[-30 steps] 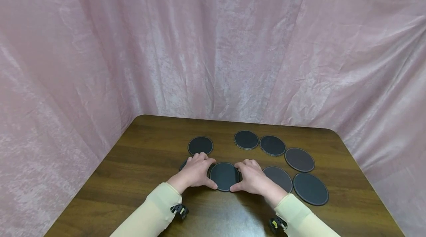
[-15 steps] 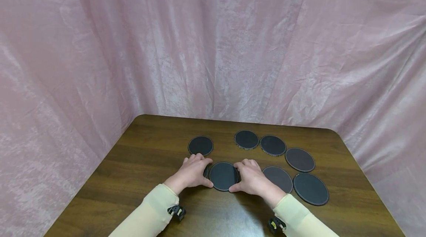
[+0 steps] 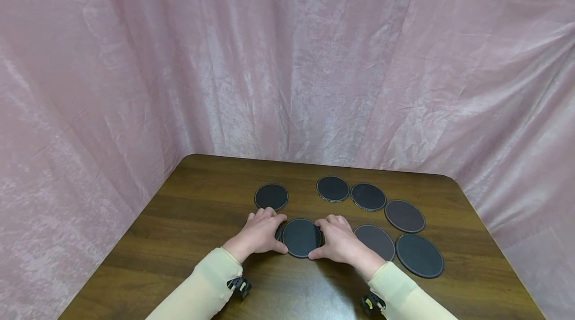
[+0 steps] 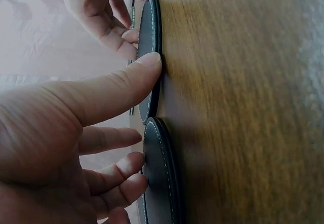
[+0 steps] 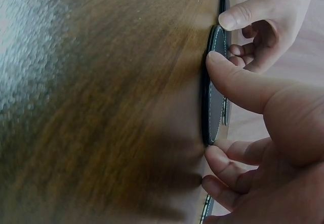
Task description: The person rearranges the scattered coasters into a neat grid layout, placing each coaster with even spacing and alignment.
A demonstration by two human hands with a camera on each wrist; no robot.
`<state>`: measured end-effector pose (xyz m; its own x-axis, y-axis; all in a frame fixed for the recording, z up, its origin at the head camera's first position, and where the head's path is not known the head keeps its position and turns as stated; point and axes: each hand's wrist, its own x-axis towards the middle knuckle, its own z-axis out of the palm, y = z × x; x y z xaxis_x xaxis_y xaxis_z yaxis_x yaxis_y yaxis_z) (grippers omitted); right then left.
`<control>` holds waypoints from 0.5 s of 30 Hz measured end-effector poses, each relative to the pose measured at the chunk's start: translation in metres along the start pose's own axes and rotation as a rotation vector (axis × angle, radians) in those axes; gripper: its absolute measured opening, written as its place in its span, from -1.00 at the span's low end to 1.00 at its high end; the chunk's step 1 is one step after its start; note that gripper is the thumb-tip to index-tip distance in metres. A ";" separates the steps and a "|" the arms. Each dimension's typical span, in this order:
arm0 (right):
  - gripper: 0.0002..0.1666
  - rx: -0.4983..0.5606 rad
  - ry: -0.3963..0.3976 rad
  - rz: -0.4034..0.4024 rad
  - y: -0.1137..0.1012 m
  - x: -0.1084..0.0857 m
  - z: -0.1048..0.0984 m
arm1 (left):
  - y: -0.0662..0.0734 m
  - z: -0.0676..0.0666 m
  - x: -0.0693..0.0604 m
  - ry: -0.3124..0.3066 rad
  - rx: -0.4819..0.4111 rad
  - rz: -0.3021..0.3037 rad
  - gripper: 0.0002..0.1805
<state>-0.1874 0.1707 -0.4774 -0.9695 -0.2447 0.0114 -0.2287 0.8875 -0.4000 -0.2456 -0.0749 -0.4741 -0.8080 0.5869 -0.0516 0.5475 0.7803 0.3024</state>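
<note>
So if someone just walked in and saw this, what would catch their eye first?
Probably the pair of hands, the left hand and right hand, at either side of a dark round disc on the wooden table. Next, likely the pale pink drape filling the background behind it. Then five more dark discs, grouped on the table's right side.
</note>
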 end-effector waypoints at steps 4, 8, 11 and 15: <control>0.00 -0.003 -0.004 -0.002 -0.001 0.000 -0.001 | 0.002 -0.002 -0.001 -0.004 -0.001 0.002 -0.08; 0.01 -0.004 -0.002 -0.004 -0.001 0.000 -0.002 | 0.003 -0.003 -0.001 -0.011 -0.009 0.003 -0.08; 0.02 0.003 -0.007 0.001 -0.001 -0.001 -0.003 | 0.003 -0.004 -0.001 -0.013 -0.015 0.004 -0.08; 0.02 0.011 0.006 0.004 0.001 -0.002 -0.005 | 0.004 -0.006 -0.001 0.000 -0.020 0.007 -0.09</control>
<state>-0.1861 0.1746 -0.4730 -0.9710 -0.2387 0.0152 -0.2238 0.8842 -0.4101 -0.2437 -0.0733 -0.4672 -0.8043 0.5921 -0.0494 0.5486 0.7720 0.3212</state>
